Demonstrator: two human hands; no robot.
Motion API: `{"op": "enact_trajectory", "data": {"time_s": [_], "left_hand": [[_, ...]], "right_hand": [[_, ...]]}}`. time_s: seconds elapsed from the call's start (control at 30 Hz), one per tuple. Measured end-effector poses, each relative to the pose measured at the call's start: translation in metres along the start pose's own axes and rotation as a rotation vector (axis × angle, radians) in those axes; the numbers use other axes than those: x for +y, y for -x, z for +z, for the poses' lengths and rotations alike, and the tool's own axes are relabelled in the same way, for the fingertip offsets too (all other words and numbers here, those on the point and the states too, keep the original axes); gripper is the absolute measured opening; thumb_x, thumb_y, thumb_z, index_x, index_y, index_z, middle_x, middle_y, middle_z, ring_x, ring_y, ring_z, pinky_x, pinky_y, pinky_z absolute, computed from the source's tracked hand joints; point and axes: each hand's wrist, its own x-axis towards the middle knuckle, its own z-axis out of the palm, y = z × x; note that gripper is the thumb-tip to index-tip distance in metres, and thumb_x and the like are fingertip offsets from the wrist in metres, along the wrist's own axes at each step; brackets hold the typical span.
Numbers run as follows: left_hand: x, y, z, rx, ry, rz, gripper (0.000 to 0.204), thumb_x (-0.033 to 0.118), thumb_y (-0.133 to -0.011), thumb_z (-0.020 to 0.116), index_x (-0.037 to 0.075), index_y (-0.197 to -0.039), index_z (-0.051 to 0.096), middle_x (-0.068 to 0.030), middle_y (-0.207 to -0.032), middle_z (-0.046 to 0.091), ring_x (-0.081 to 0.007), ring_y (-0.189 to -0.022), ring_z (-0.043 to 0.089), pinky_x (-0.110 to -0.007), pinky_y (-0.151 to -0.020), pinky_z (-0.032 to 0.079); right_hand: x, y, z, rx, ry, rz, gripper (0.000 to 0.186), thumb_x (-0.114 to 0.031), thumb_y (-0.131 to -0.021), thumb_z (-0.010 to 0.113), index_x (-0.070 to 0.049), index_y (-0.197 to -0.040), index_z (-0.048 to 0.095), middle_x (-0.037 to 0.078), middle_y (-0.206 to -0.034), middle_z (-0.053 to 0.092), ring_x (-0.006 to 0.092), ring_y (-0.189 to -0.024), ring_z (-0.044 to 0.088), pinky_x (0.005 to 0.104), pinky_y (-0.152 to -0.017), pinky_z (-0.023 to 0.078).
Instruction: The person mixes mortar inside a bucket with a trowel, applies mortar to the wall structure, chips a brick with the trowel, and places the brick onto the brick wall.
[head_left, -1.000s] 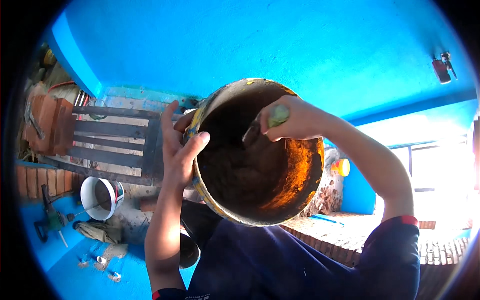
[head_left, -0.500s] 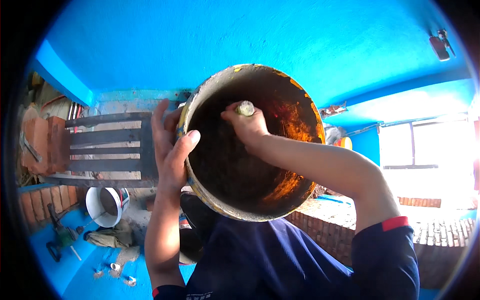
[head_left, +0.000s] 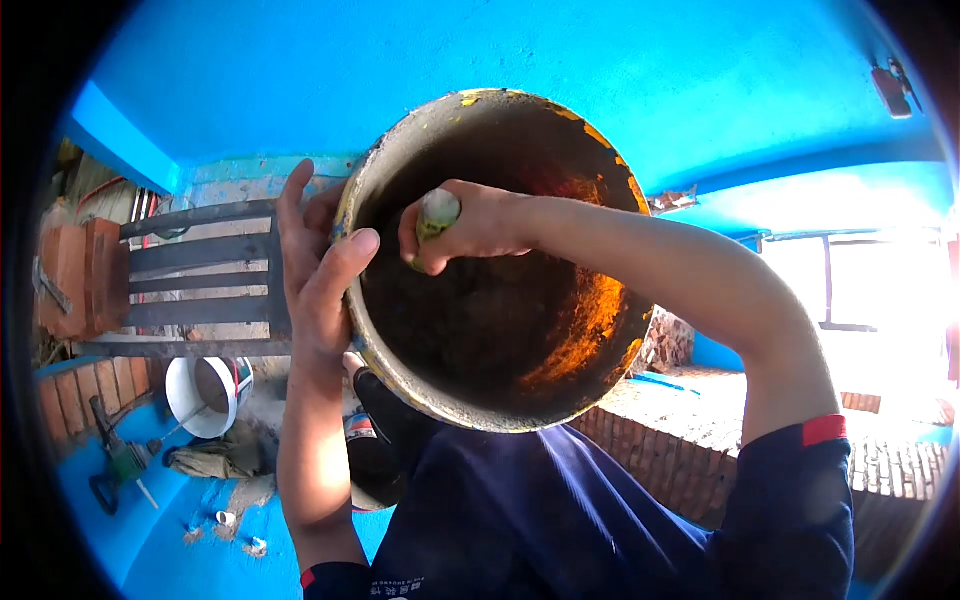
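Observation:
A round bucket (head_left: 470, 350), crusted with dark residue and orange and yellow paint, is held tilted in front of my body, its open mouth facing me. My left hand (head_left: 320, 270) grips its left side, thumb at the rim and fingers along the outside. My right hand (head_left: 473, 222) is inside the bucket, closed round the pale green handle (head_left: 438, 212) of a tool near the left inner wall; the tool's working end is hidden in the dark interior.
A dark slatted metal frame (head_left: 195, 310) with orange bricks (head_left: 65, 275) lies left. Lower left are a white bucket (head_left: 230, 395), a green power mixer or drill (head_left: 130, 460) and a cloth (head_left: 215, 460). Blue walls (head_left: 700, 80) and a brick ledge (head_left: 650, 450) surround me.
My right hand with the handle has moved leftward across the bucket's interior. The bucket and my left hand have risen and shifted left in view.

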Motion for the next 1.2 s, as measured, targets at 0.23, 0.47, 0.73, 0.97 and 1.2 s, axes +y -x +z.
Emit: {"op": "enact_trajectory", "data": {"time_s": [0.23, 0.47, 0.73, 0.97, 1.2], "left_hand": [[0.01, 0.004, 0.006, 0.024, 0.029, -0.048, 0.095, 0.023, -0.075, 0.07, -0.003, -0.146, 0.012, -0.0221, -0.127, 0.049, -0.0285, -0.118, 0.05, -0.04, -0.104, 0.035], [0.009, 0.003, 0.004, 0.024, 0.027, -0.062, 0.097, 0.022, -0.073, 0.071, -0.002, -0.147, 0.012, -0.0213, -0.128, 0.048, -0.0288, -0.118, 0.049, -0.04, -0.103, 0.035], [0.0, 0.002, 0.001, 0.0, 0.007, -0.012, 0.092, 0.02, -0.077, 0.068, -0.002, -0.147, 0.012, -0.0211, -0.127, 0.048, -0.0276, -0.118, 0.049, -0.039, -0.103, 0.036], [0.001, -0.003, 0.0, -0.004, 0.082, -0.052, 0.103, 0.022, -0.073, 0.073, -0.002, -0.147, 0.005, -0.0245, -0.13, 0.045, -0.0289, -0.118, 0.049, -0.041, -0.103, 0.037], [0.002, 0.003, -0.008, 0.022, 0.08, -0.021, 0.108, 0.025, -0.072, 0.077, -0.001, -0.148, 0.004, -0.0249, -0.129, 0.047, -0.0295, -0.116, 0.051, -0.041, -0.101, 0.04]], "right_hand": [[-0.033, 0.052, 0.007, -0.253, 0.511, -0.08, 0.015, -0.012, -0.066, 0.065, -0.008, -0.081, 0.063, 0.009, -0.072, 0.063, 0.0265, -0.07, 0.061, 0.0372, -0.064, 0.048], [-0.031, 0.11, -0.029, -0.204, 0.72, -0.171, 0.018, -0.009, -0.066, 0.066, -0.009, -0.084, 0.064, 0.007, -0.08, 0.066, 0.0242, -0.076, 0.065, 0.0364, -0.067, 0.05], [-0.061, 0.123, -0.058, 0.238, -0.009, -0.128, 0.023, -0.009, -0.069, 0.073, -0.007, -0.091, 0.066, 0.008, -0.094, 0.068, 0.0181, -0.091, 0.064, 0.0295, -0.077, 0.055], [0.008, -0.003, -0.001, 0.009, 0.186, -0.052, 0.015, -0.012, -0.068, 0.071, -0.006, -0.081, 0.067, 0.002, -0.077, 0.066, 0.0133, -0.074, 0.061, 0.0285, -0.071, 0.049], [-0.046, 0.012, 0.01, -0.229, 0.554, 0.062, 0.015, -0.014, -0.065, 0.068, -0.008, -0.078, 0.065, 0.006, -0.072, 0.064, 0.0204, -0.07, 0.06, 0.0346, -0.067, 0.049]]}}
